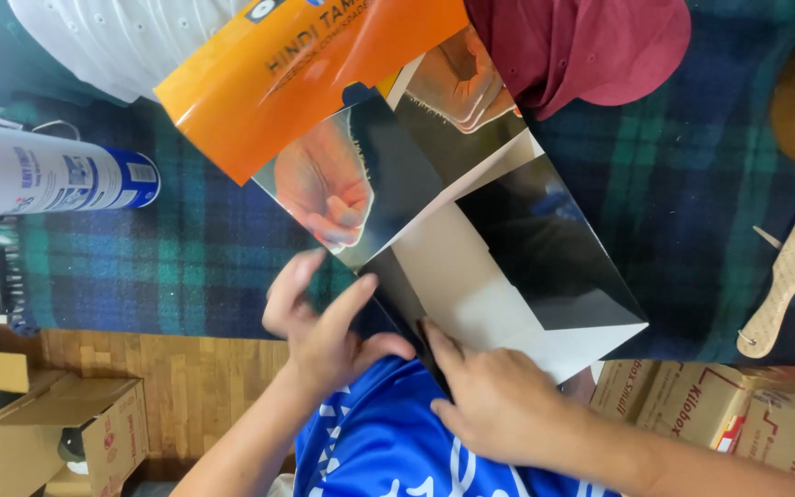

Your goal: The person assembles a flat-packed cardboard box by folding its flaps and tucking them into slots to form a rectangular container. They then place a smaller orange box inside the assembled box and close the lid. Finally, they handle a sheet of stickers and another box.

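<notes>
Dark green-and-blue plaid cloth covers most of the surface, with a strip of wooden floor showing along its near edge. On the plaid lies a large glossy, mirror-like sheet, folded into angled panels that reflect a hand and dark shapes; its near corner reaches down over a blue garment with white markings. An orange glossy sheet overlaps the mirror sheet's far end, beside a dark red cap and a white ribbed object.

At the left floor edge sits an open cardboard box; something dark lies inside, too hidden to tell what. More cardboard boxes stand at the right, their contents out of sight. A white spray can with a blue end lies on its side at the left, and a woven sandal-shaped piece rests at the right.

The left hand has its fingers spread, fingertips touching the mirror sheet's near edge. The right hand presses flat on the sheet's lower fold, fingers together.
</notes>
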